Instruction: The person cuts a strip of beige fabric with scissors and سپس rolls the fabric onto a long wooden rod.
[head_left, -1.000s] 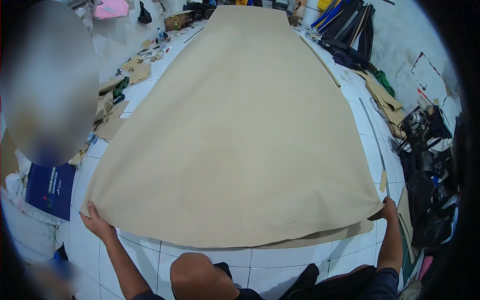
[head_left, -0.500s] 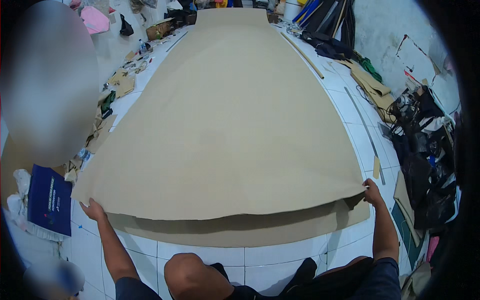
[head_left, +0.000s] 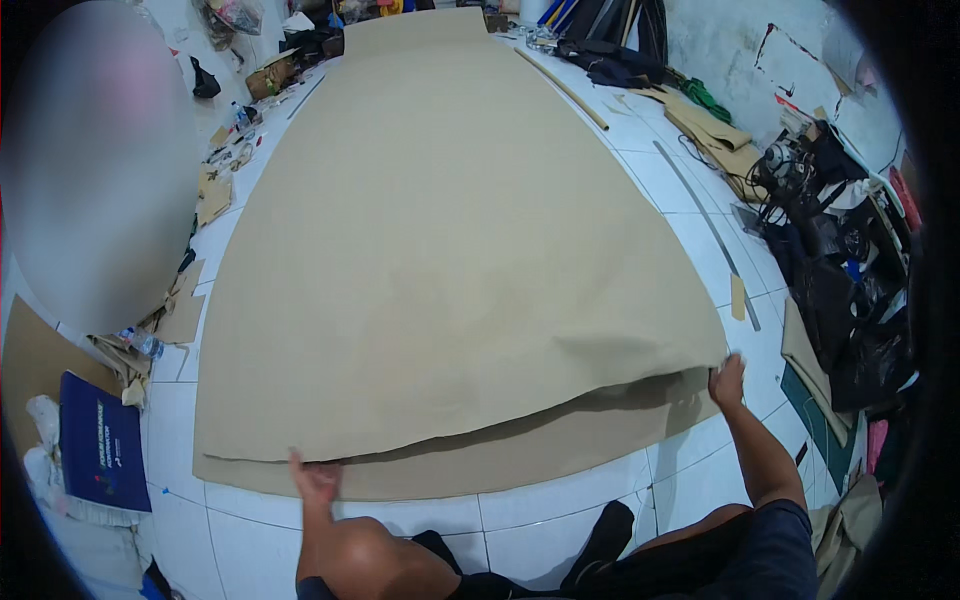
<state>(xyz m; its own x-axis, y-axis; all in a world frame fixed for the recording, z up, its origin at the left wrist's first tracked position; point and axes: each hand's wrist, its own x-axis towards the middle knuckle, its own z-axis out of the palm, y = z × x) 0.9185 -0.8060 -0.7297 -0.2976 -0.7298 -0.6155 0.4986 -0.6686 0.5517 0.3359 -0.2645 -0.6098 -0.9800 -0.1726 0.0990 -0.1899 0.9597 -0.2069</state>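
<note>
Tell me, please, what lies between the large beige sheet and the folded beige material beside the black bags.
The head view shows a small tan piece and part of a long grey strip on white floor tiles.

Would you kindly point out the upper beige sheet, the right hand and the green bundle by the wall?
Upper beige sheet (head_left: 440, 230), head view: middle of its surface.
Right hand (head_left: 728, 381), head view: its middle.
Green bundle (head_left: 706, 99), head view: its middle.

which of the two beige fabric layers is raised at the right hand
The upper beige fabric layer: its near edge is raised at the right hand, while the lower beige fabric layer lies flat beneath.
</note>
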